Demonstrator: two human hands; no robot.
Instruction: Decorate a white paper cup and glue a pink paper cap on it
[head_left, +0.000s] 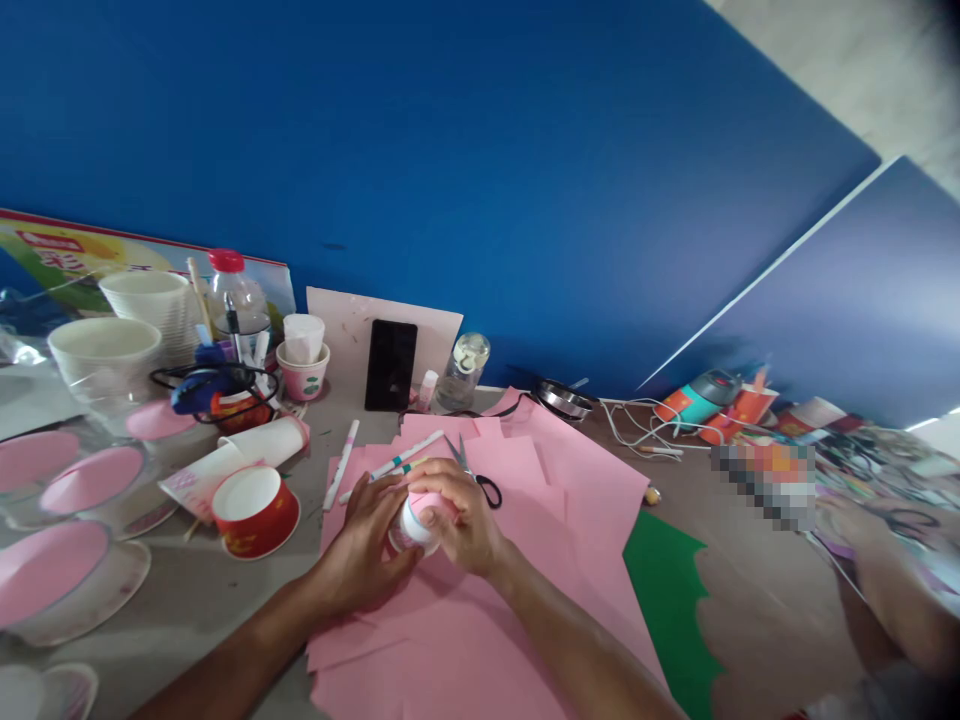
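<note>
Both hands are closed around a small white paper cup (412, 527) with a pink paper piece (433, 503) at its top. My left hand (367, 545) wraps the cup's left side and base. My right hand (471, 525) curls over its top and right side, the thumb pressed near the rim. The fingers hide part of the cup, and it looks tilted. Beneath my hands lie overlapping pink paper sheets (480, 640). Black-handled scissors (490, 490) rest just beyond my right hand. A white marker (343, 465) and several others lie beyond my left hand.
Pink-topped paper bowls (94, 482) and a red paper cup (259, 520) stand at left. A phone (391, 365) and a glass jar (463, 370) are at the back. Green paper (667, 600) lies right; another person's arm (892, 580) is blurred at far right.
</note>
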